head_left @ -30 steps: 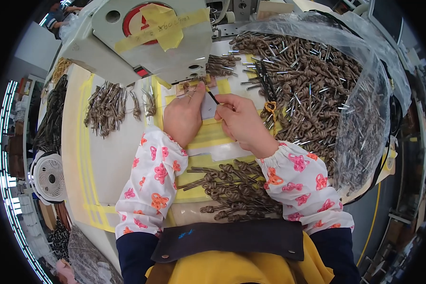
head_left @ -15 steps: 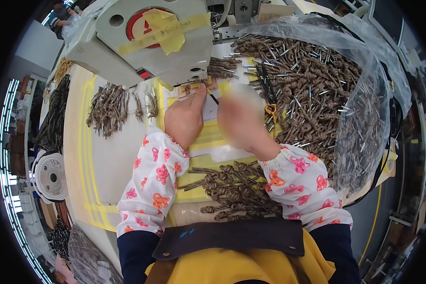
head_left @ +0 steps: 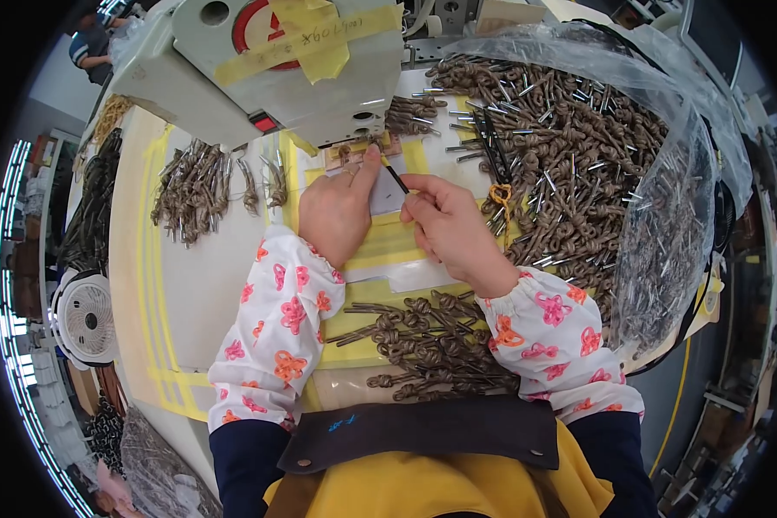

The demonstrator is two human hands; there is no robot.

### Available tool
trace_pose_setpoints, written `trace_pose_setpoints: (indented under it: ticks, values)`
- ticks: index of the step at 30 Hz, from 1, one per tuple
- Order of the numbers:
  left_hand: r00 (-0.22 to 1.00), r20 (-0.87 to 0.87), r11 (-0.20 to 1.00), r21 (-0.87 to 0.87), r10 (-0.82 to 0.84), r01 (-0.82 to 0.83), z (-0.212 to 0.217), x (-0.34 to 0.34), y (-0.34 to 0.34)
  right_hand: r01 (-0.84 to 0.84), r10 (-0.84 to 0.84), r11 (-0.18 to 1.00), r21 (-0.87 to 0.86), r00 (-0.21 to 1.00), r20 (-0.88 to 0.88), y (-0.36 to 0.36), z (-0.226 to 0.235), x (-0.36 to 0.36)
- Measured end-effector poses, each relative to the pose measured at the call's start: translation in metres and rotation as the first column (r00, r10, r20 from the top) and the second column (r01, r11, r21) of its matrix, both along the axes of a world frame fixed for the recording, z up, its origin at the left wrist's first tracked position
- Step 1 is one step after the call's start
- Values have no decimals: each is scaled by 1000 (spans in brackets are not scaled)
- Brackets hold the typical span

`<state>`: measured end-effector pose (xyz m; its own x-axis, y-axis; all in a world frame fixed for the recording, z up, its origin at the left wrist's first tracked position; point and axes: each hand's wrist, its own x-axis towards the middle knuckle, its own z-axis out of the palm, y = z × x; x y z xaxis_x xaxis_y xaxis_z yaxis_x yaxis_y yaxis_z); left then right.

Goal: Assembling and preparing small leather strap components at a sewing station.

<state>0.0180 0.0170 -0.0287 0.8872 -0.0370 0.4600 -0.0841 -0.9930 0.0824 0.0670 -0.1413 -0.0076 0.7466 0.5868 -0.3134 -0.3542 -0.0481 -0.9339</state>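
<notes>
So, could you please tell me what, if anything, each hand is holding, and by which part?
The right hand pinches a slim dark stick by its near end. Whether the left hand holds anything cannot be told.

The right hand (head_left: pixel 453 229) pinches a thin black stick (head_left: pixel 397 180) near the machine (head_left: pixel 319 99)

Sleeve covers (head_left: pixel 272 345): white, printed with pink and orange flowers. Sleeves (head_left: pixel 246 457) beneath: navy. Stick (head_left: pixel 397 180) in right fingers (head_left: pixel 432 185): black. Knotted cords (head_left: pixel 570 155), right: brown, silver-tipped. Machine (head_left: pixel 345 99), far side: pale grey, red ring (head_left: pixel 243 36), yellow tape (head_left: pixel 319 45). Worktop (head_left: pixel 200 293): off-white, yellow stripes. Apron (head_left: pixel 440 488), near side: yellow, dark flap (head_left: pixel 427 436).
</notes>
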Motion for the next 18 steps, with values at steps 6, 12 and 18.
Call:
trace_pose_setpoints:
  ticks: [6,12,18]
  values:
    - [1000,-17,999,35,4,-3,0,5,1,16,-18,1000,-13,992,-127,4,20,10]
    - [999,-8,999,30,36,-36,-2,5,-1,34,-35,999,-16,998,-60,6,13,8]
    - [999,16,999,-26,44,-43,-2,2,-6,29,-27,999,19,996,-90,4,9,4]
